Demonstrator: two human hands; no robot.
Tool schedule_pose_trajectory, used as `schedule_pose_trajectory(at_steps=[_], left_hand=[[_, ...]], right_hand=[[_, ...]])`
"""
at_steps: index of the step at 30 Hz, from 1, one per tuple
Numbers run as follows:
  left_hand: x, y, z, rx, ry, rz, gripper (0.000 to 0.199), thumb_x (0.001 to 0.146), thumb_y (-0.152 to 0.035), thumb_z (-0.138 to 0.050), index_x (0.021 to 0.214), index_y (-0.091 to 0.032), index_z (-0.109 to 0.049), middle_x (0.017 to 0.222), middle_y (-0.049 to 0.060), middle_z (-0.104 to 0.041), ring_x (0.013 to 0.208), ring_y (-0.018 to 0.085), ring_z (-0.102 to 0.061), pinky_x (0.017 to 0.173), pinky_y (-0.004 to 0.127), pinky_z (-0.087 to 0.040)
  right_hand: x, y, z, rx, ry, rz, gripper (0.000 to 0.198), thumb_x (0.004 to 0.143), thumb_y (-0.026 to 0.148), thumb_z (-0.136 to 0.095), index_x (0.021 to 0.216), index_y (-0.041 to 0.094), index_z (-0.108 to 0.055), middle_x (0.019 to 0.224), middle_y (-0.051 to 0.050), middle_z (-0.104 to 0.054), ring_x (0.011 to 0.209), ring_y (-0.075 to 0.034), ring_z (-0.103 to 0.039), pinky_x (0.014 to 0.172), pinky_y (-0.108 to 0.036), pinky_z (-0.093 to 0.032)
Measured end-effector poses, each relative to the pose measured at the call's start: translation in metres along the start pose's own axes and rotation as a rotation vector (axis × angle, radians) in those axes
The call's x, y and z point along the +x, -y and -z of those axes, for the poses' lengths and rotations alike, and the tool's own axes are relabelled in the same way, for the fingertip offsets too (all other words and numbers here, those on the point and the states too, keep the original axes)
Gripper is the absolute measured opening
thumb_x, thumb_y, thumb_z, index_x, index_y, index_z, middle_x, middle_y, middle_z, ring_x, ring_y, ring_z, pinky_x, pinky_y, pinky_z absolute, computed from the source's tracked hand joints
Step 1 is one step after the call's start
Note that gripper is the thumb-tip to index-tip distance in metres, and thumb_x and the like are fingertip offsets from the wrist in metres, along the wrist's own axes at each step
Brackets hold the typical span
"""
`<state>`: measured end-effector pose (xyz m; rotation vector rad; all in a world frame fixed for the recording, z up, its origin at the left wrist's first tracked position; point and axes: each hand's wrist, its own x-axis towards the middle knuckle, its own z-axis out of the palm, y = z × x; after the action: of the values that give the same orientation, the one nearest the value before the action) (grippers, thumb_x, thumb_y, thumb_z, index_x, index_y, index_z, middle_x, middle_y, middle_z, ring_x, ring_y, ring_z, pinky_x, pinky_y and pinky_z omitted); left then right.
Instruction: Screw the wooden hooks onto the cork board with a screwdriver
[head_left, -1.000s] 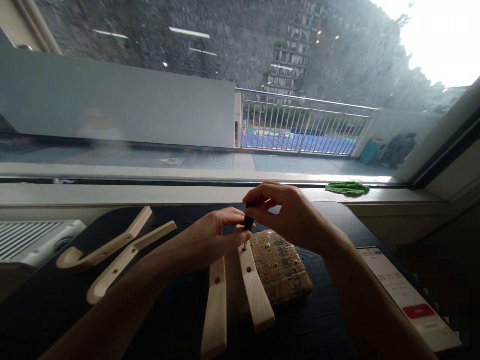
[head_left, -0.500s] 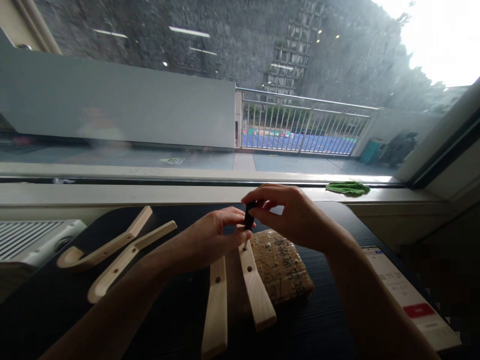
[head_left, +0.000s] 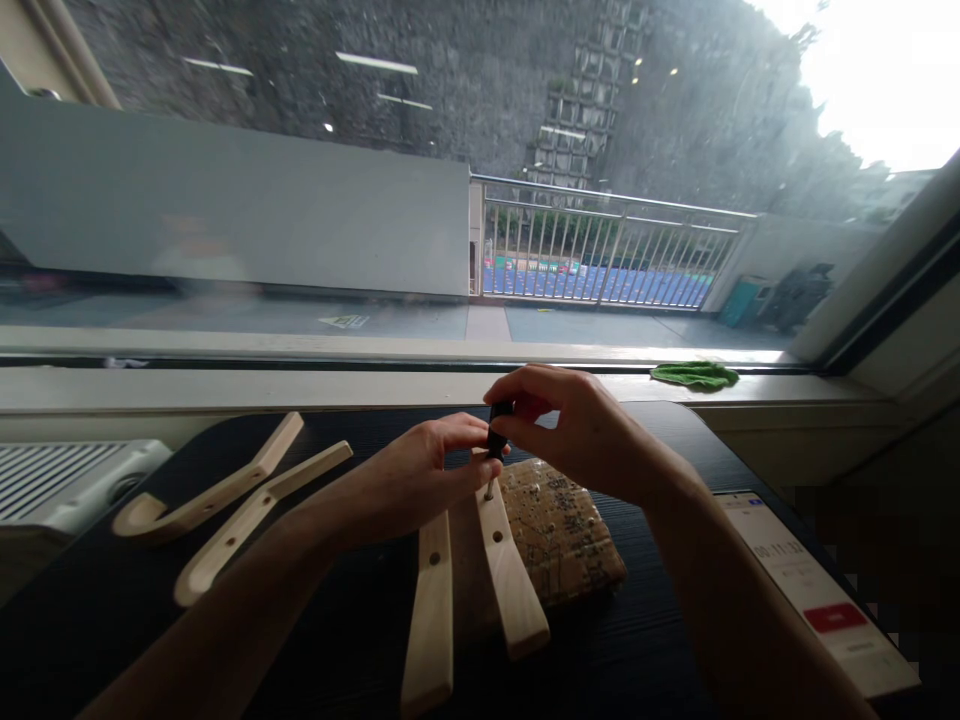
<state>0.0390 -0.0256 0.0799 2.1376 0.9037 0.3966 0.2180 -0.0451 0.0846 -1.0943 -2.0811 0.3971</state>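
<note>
My right hand pinches the top of a screwdriver's short black handle. The thumb and fingers of my left hand close around the lower end of that handle. The screwdriver's metal shaft points down into the upper hole of a pale wooden bar, which has a second hole below. Just left of it, another wooden bar lies partly under my left hand. The far ends of both bars are hidden by my fingers. A brown parcel wrapped in clear tape sits beside and partly behind the right-hand bar.
Two curved wooden pieces with holes, one farther back and one nearer, lie left on the dark table. At right lies a phone showing a timer. A green cloth rests on the windowsill.
My right hand has shifted very slightly at the top of the screwdriver handle. The left hand and the wooden bars stay nearly as they were.
</note>
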Motion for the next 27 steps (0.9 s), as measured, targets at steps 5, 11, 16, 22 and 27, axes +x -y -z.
schedule_pose_trajectory(at_steps=[5,11,16,22,27], left_hand=[[-0.0009,-0.0010,0.0009,0.003,0.002,0.005,0.022,0.083,-0.031,-0.043,0.086,-0.021,-0.062,0.100,0.002,-0.059,0.092,0.018,-0.055,0.077,0.028,-0.042],[-0.0006,0.0005,0.0017,-0.013,0.018,-0.033,0.022,0.083,-0.030,-0.044,0.089,-0.021,-0.063,0.101,0.001,-0.059,0.094,0.018,-0.054,0.082,0.029,-0.042],[-0.0005,-0.0004,0.0020,-0.003,0.023,-0.012,0.023,0.083,-0.032,-0.045,0.092,-0.023,-0.064,0.100,0.000,-0.059,0.094,0.018,-0.054,0.082,0.028,-0.041],[-0.0003,0.0001,0.0021,0.009,0.019,-0.018,0.023,0.083,-0.033,-0.044,0.089,-0.022,-0.063,0.103,0.001,-0.059,0.094,0.018,-0.055,0.081,0.028,-0.042],[-0.0008,-0.0006,0.0014,0.034,0.006,-0.013,0.023,0.083,-0.032,-0.043,0.086,-0.021,-0.063,0.102,0.001,-0.060,0.094,0.019,-0.054,0.081,0.028,-0.042]], right_hand=[[-0.0011,0.0016,0.0042,0.024,0.007,0.029,0.022,0.080,0.016,-0.052,0.099,0.018,-0.063,0.096,-0.003,-0.062,0.078,-0.012,-0.057,0.069,-0.027,-0.047],[-0.0022,-0.0005,0.0084,0.071,0.012,0.052,0.028,0.080,0.009,-0.047,0.098,0.020,-0.065,0.096,-0.001,-0.064,0.084,-0.012,-0.058,0.073,-0.027,-0.047],[-0.0008,-0.0027,0.0067,0.061,0.034,0.049,0.025,0.079,0.012,-0.051,0.099,0.020,-0.065,0.091,-0.001,-0.064,0.080,-0.012,-0.058,0.072,-0.027,-0.046],[-0.0002,-0.0012,0.0050,0.053,0.019,0.025,0.020,0.080,0.014,-0.052,0.094,0.020,-0.065,0.092,-0.001,-0.064,0.081,-0.012,-0.058,0.072,-0.027,-0.046],[0.0006,-0.0007,0.0020,0.066,0.007,0.028,0.017,0.081,0.018,-0.054,0.094,0.019,-0.064,0.090,-0.001,-0.064,0.078,-0.012,-0.058,0.069,-0.026,-0.046]])
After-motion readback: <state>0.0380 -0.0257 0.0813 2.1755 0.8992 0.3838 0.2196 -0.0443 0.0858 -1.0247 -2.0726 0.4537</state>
